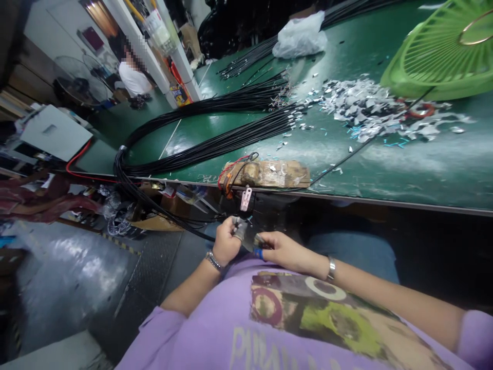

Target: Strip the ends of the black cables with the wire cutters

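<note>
My left hand (226, 242), with a metal watch band at its wrist, is closed in front of my body, fingertips greyed. Black cables (200, 234) run from the left up to this hand, and it grips a cable end there. Between my hands shows a grey, silvery piece of foil (248, 239), partly hidden by fingers. My right hand (278, 249) is pinched closed at the foil's other side, with a blue band on a finger. Above both hands, a wooden block (285, 173) with red and black wires lies at the table edge, and a small pink tag (245, 199) hangs below.
A long bundle of black cables (231, 136) loops over the green table (346, 177) and off its front edge. Silvery foil scraps (358, 103) lie near a green fan (442, 56). A plastic bag (300, 36) sits behind. Another person (133, 77) is at the far left.
</note>
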A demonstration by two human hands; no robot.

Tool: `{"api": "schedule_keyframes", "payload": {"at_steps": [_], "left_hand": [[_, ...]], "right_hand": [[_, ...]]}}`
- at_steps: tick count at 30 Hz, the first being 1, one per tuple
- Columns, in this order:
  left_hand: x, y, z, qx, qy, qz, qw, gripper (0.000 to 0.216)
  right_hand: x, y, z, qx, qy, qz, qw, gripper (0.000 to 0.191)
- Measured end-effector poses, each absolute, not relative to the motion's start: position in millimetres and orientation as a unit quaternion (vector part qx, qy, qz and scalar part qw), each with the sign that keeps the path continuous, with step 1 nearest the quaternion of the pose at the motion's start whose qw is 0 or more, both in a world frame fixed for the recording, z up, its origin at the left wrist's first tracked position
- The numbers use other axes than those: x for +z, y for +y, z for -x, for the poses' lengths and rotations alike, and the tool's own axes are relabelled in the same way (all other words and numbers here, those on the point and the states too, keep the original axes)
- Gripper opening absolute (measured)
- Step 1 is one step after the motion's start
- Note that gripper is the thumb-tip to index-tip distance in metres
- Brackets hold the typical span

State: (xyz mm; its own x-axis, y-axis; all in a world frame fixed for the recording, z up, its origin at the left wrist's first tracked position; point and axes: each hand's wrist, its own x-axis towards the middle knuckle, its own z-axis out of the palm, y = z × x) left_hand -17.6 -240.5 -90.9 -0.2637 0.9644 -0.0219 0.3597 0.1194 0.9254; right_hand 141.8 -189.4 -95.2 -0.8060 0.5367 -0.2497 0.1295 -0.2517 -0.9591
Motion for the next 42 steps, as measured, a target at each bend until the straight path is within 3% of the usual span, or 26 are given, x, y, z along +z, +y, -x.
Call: {"api": "schedule_keyframes", "payload": {"at_steps": [7, 12, 15, 23, 26, 31, 35, 42], "left_hand": [[-84.0, -238.0, 28.2, 0.454, 0.643, -0.415, 0.457, 0.044], [-85.0, -243.2, 23.2, 0.418, 0.639, -0.452, 0.461, 0.043], [-86.2, -245.3, 19.5, 0.403, 0.629, -0.482, 0.457, 0.039], [-78.1, -232.6, 36.3, 0.183, 0.519, -0.527, 0.648, 0.052], [-79.3, -231.2, 33.8, 0.234, 0.550, -0.561, 0.572, 0.046], [-85.4, -239.1, 20.8, 0.357, 0.576, -0.646, 0.351, 0.026], [-91.3, -244.9, 17.1, 0.337, 0.585, -0.704, 0.221, 0.014], [-103.2, -246.8, 18.0, 0.292, 0.559, -0.775, 0.024, 0.015]], "right_hand": [[-94.7, -181.6, -145.3, 0.674, -0.625, 0.336, 0.204, 0.025], [-88.5, -180.0, -141.7, 0.658, -0.613, 0.338, 0.279, 0.028], [-87.4, -178.9, -141.7, 0.662, -0.604, 0.345, 0.280, 0.032], [-86.0, -180.8, -147.4, 0.687, -0.602, 0.310, 0.264, 0.033], [-88.0, -180.3, -148.2, 0.752, -0.519, 0.323, 0.247, 0.029], [-91.0, -179.2, -150.4, 0.830, -0.367, 0.345, 0.239, 0.022], [-90.8, -181.0, -151.1, 0.852, -0.322, 0.351, 0.219, 0.032], [-90.5, -182.7, -150.6, 0.872, -0.286, 0.343, 0.199, 0.039]]}}
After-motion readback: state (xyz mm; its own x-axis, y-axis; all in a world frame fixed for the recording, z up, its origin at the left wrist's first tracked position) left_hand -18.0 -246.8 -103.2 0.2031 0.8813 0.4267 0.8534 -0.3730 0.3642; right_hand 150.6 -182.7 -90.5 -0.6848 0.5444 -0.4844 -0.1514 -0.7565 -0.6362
